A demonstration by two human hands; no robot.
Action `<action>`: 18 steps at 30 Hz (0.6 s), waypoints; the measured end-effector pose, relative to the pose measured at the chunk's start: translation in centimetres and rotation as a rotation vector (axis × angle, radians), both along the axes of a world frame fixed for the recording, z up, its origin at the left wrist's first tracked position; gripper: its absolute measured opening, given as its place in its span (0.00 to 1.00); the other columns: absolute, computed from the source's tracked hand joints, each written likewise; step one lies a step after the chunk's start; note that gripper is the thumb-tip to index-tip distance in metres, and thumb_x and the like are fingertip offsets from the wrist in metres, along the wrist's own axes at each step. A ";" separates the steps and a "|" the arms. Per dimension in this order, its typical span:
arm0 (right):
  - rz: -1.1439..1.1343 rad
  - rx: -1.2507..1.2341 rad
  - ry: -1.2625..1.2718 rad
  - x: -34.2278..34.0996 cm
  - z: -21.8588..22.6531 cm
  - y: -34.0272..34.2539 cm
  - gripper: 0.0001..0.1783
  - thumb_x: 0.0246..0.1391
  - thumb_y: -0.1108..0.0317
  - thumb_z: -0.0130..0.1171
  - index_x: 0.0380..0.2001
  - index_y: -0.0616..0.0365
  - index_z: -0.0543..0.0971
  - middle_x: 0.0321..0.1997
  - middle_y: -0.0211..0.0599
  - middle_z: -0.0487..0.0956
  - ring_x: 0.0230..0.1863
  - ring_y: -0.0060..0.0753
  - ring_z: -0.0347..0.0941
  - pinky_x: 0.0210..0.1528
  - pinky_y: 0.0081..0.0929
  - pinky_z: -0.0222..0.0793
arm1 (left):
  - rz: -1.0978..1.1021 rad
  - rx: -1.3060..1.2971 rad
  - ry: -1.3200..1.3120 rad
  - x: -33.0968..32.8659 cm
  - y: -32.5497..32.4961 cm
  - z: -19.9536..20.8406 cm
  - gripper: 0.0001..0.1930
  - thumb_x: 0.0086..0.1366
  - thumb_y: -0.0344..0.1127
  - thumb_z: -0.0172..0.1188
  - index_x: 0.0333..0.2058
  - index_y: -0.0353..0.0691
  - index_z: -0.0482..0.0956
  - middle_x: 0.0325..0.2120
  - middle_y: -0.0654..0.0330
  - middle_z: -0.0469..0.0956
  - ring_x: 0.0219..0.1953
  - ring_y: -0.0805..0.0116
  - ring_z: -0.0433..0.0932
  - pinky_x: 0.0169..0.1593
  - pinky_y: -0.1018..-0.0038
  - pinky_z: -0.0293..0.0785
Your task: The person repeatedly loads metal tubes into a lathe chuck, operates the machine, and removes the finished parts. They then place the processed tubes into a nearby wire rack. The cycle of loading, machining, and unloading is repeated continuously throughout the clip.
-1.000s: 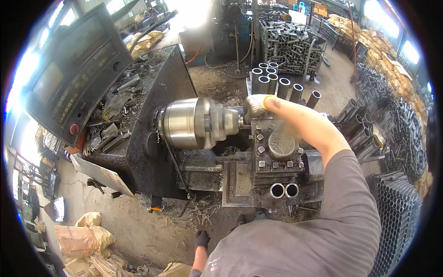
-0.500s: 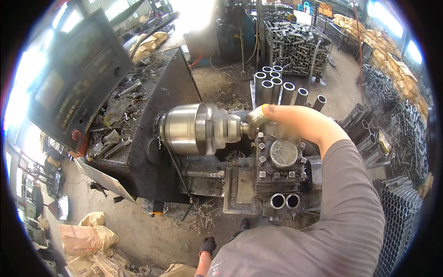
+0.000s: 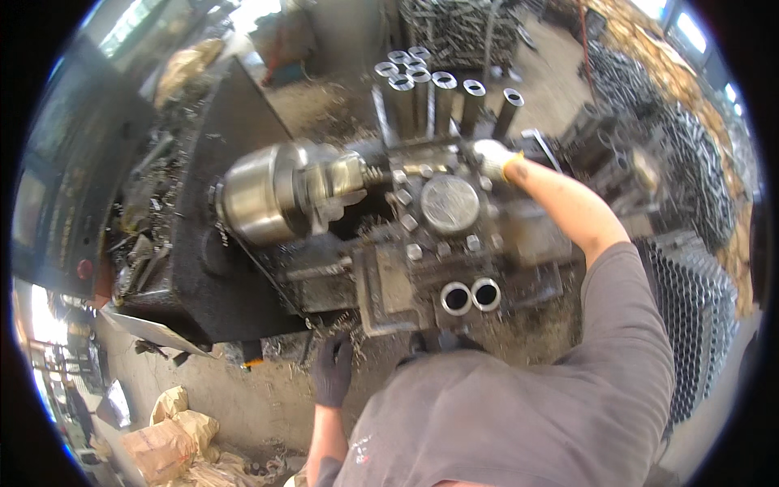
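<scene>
Head view: right hand (image 3: 492, 157) fingers hidden.

A dusty concrete floor (image 3: 243, 406), crumpled sacks (image 3: 174, 430) at lower left, and daylight from windows (image 3: 690, 28) above.

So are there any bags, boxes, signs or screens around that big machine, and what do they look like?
Control panel: far left beside the lathe, a big dark slanted box with a dim screen and a red round button low down.
Sacks: on the floor at lower left, crumpled tan bags lying in a heap.
Signs or labels: none that I can make out.
</scene>
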State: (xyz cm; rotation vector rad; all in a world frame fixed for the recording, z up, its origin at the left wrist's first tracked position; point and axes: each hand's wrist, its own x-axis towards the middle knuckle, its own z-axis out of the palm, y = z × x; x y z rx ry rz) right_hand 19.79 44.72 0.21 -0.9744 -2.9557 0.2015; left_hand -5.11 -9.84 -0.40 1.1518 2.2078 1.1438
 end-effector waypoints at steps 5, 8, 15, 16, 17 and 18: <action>-0.017 -0.022 0.073 2.1 9.8 -4.2 0.23 0.54 0.53 0.69 0.44 0.60 0.83 0.41 0.57 0.86 0.44 0.60 0.84 0.49 0.49 0.79 | -0.491 -0.206 -0.103 5.0 8.6 7.2 0.30 0.62 0.36 0.72 0.63 0.41 0.77 0.49 0.53 0.86 0.42 0.62 0.87 0.50 0.63 0.82; 0.041 0.029 0.348 1.2 15.8 -8.7 0.16 0.60 0.63 0.63 0.49 0.56 0.85 0.40 0.47 0.88 0.41 0.51 0.86 0.46 0.44 0.81 | -0.591 -0.183 0.088 8.4 11.7 6.8 0.39 0.59 0.45 0.77 0.67 0.44 0.73 0.48 0.53 0.86 0.43 0.59 0.87 0.52 0.59 0.83; 0.422 0.061 0.523 0.8 23.2 -21.2 0.15 0.54 0.71 0.70 0.46 0.60 0.88 0.38 0.45 0.89 0.32 0.41 0.87 0.36 0.33 0.85 | -0.613 -0.234 0.113 9.5 14.7 5.4 0.39 0.57 0.56 0.75 0.63 0.45 0.75 0.53 0.51 0.85 0.48 0.47 0.87 0.53 0.54 0.83; 0.368 -0.069 0.346 1.3 24.1 -22.6 0.21 0.55 0.71 0.67 0.54 0.58 0.85 0.54 0.47 0.88 0.45 0.41 0.89 0.48 0.35 0.87 | -0.597 -0.149 0.054 8.9 14.5 6.1 0.37 0.57 0.56 0.75 0.62 0.44 0.77 0.50 0.51 0.86 0.48 0.48 0.88 0.53 0.55 0.83; 0.453 -0.033 0.337 1.0 24.5 -23.4 0.27 0.53 0.72 0.66 0.58 0.59 0.83 0.57 0.44 0.86 0.45 0.42 0.88 0.48 0.36 0.86 | -0.595 -0.099 -0.014 8.1 14.1 7.2 0.36 0.57 0.56 0.75 0.60 0.44 0.79 0.48 0.51 0.87 0.47 0.48 0.88 0.53 0.56 0.83; 0.507 -0.008 0.242 0.8 24.8 -24.4 0.30 0.54 0.72 0.64 0.62 0.58 0.80 0.57 0.44 0.85 0.44 0.43 0.87 0.48 0.37 0.86 | -0.580 -0.135 -0.069 7.3 13.6 8.5 0.34 0.57 0.56 0.75 0.58 0.44 0.80 0.46 0.50 0.87 0.47 0.48 0.88 0.52 0.57 0.83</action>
